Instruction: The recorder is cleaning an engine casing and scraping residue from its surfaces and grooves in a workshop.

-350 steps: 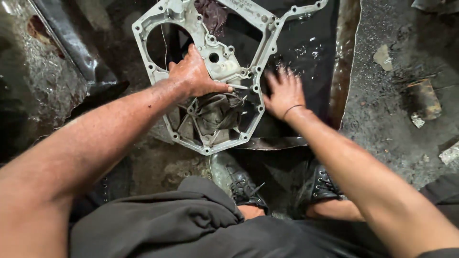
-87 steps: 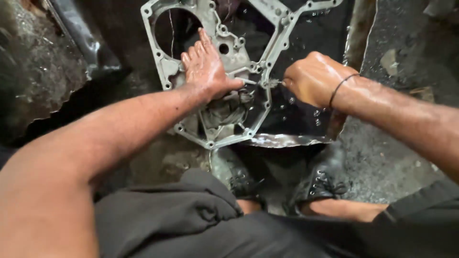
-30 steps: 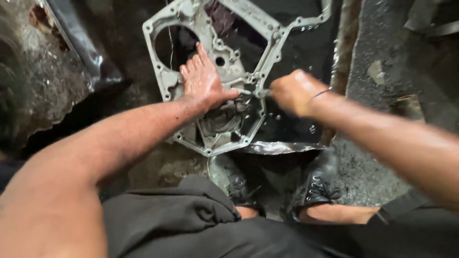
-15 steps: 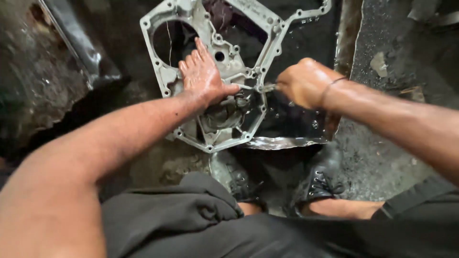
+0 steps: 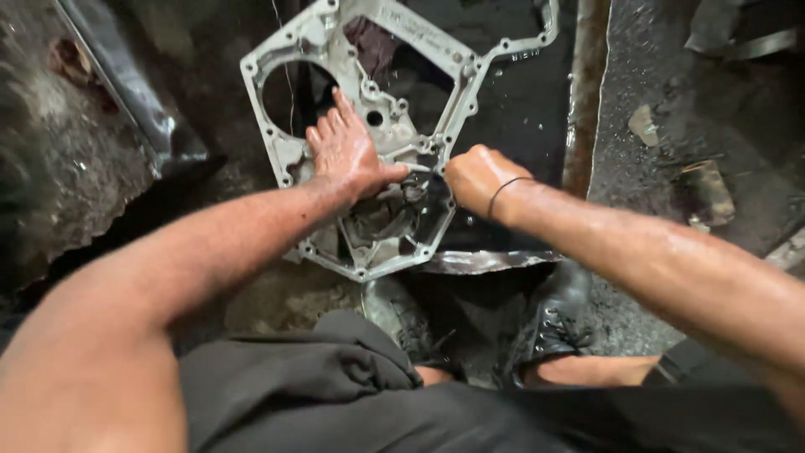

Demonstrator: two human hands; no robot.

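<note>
The left hand lies flat, fingers spread, on the grey metal housing beneath it. Just beside its thumb, the right hand is fisted against the housing's rim; what it grips is hidden.

You have no packages, labels, signs or screens in front of you here. Nothing boxed, wrapped, tagged or posted shows anywhere in your view, and no display of any kind either.
</note>
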